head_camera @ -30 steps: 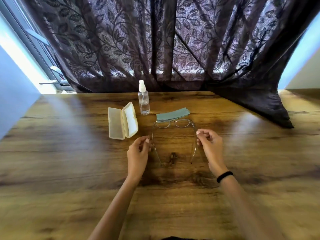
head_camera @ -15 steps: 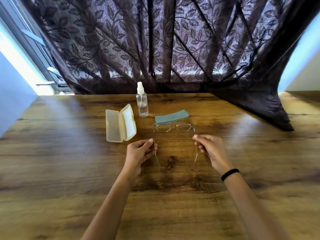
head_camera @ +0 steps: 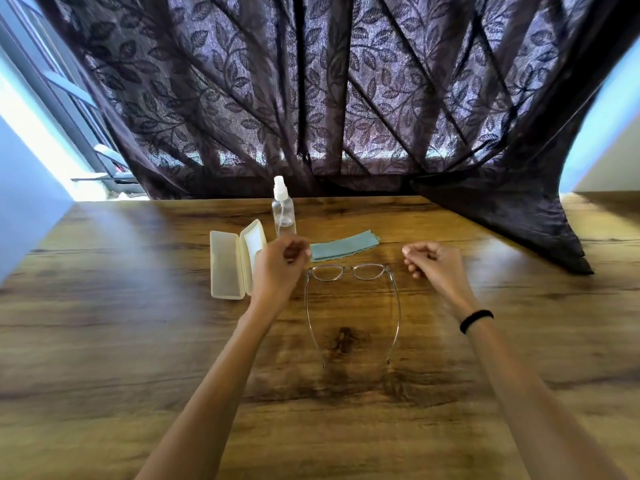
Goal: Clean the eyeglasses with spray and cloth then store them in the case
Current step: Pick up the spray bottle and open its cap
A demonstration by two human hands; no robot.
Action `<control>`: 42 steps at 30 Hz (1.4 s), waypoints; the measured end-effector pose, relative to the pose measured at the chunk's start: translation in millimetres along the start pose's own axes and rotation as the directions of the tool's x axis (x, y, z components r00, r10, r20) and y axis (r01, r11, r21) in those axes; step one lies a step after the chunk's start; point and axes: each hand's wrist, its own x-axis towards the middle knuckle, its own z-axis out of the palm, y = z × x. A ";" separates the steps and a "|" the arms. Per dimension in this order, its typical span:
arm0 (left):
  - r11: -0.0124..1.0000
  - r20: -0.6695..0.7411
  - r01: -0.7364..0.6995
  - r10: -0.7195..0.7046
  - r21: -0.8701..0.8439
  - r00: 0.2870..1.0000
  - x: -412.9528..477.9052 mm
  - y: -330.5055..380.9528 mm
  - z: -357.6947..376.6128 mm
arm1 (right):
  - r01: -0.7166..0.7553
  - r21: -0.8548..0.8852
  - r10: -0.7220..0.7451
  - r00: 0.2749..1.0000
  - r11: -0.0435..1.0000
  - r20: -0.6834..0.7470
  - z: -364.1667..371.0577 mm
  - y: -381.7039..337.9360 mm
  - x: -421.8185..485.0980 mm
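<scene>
Left hand (head_camera: 280,268) hangs just above the table (head_camera: 138,341), fingers loosely curved with a gap to the thumb, nothing in it. It's a bit blurred, so I won't call finer finger detail. From my view it overlaps the near edge of the case's lid. Right hand (head_camera: 433,263) is on the other side of the glasses, fingers curled in with the thumb tip against the index, also holding nothing. I see a black wristband (head_camera: 476,320) on that wrist.

Eyeglasses (head_camera: 349,271) lie on the table between the two hands, touched by neither. The lenses are on the far side, and both temples are unfolded and point back toward the person. Teal cloth (head_camera: 343,245) lies flat just beyond the front of the frame; I can't tell if they touch. Spray bottle (head_camera: 283,211) stands upright past the left hand, cap on, beside the cloth's left end. Case (head_camera: 225,265) sits open left of the left hand, with the lid tilted up on the right side.

Dark leaf-pattern curtain (head_camera: 346,98) hangs behind the table, and its right part drapes onto the tabletop.
</scene>
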 end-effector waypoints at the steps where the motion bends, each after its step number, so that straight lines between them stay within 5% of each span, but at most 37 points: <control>1: 0.999 0.062 -0.020 0.018 0.027 0.998 12.7 0.8 6.5 | 0.029 -0.050 -0.028 0.999 0.998 0.014 2.2 -2.6 8.4; 10: 0.949 0.447 -0.071 -0.077 0.306 0.891 84.0 -22.3 51.5 | 0.269 -0.428 -0.170 0.952 0.863 0.256 26.7 1.7 62.6; 23: 0.865 0.412 -0.055 -0.181 0.499 0.893 100.2 -29.3 70.4 | 0.191 -0.590 -0.003 0.953 0.784 0.304 52.9 -0.1 103.8; 30: 0.953 0.480 -0.048 -0.106 0.298 0.871 98.7 -26.1 76.2 | 0.006 -0.254 0.053 0.973 0.967 0.223 34.1 3.4 90.9; 36: 0.965 0.494 -0.030 -0.106 0.260 0.863 98.2 -21.3 82.9 | -0.172 -0.088 0.187 0.960 0.981 0.207 4.7 11.0 80.4; 39: 0.959 0.471 -0.047 -0.093 0.278 0.877 95.0 -20.0 82.9 | -0.169 -0.272 0.227 0.953 0.947 0.199 -4.6 16.0 79.8; 42: 0.906 0.446 -0.229 0.051 0.356 0.893 86.8 -12.1 74.7 | -0.082 -0.535 0.177 0.976 0.841 0.129 -3.5 11.7 81.7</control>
